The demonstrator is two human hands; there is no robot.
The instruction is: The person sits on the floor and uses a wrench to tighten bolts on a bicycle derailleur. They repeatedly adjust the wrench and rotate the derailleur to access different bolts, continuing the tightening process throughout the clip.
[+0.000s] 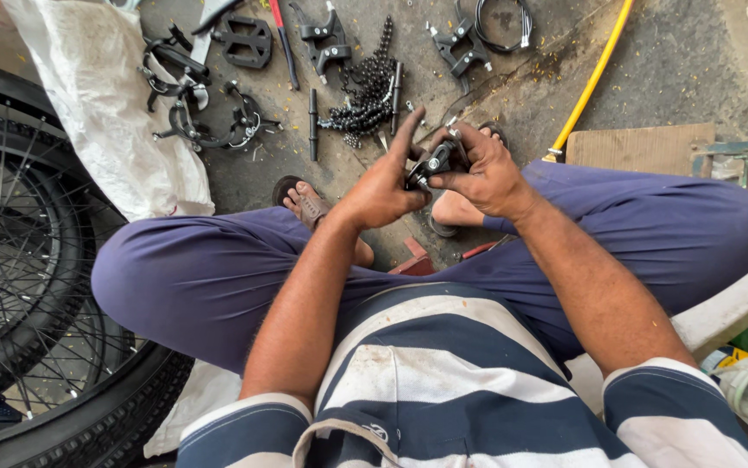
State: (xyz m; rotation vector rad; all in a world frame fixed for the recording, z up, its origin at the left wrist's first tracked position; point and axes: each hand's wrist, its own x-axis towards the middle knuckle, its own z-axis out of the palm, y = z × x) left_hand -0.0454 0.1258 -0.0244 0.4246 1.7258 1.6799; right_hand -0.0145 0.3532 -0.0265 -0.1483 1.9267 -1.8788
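- The right hand (pixel 487 173) has its grip wrapped around a small black metal bicycle brake part with a silver bolt (pixel 436 161), held above the feet and between the knees, well clear of the floor.
- The left hand (pixel 383 186) presses against the same part from the other side; its forefinger stands out straight and its thumb bears on the part, so its grip is only half closed.
- To handle the part well, I judge the right hand should keep it steady while the left fingers work at the bolt; both hands look greasy, so a slip seems likely and a firm pinch is wise.
- Keeping the part low over the lap would let a dropped piece land close by.
- On the gritty concrete floor (pixel 651 78) ahead lie a heaped black bicycle chain (pixel 365 95), a black flat pedal (pixel 248 41) and black brake calipers (pixel 209 126), all well apart from the hands.
- A spoked bicycle wheel with a black tyre (pixel 19 286) lies by the left knee, beside a white woven sack (pixel 105 113); a yellow hose (pixel 595 74) runs off past the right knee.
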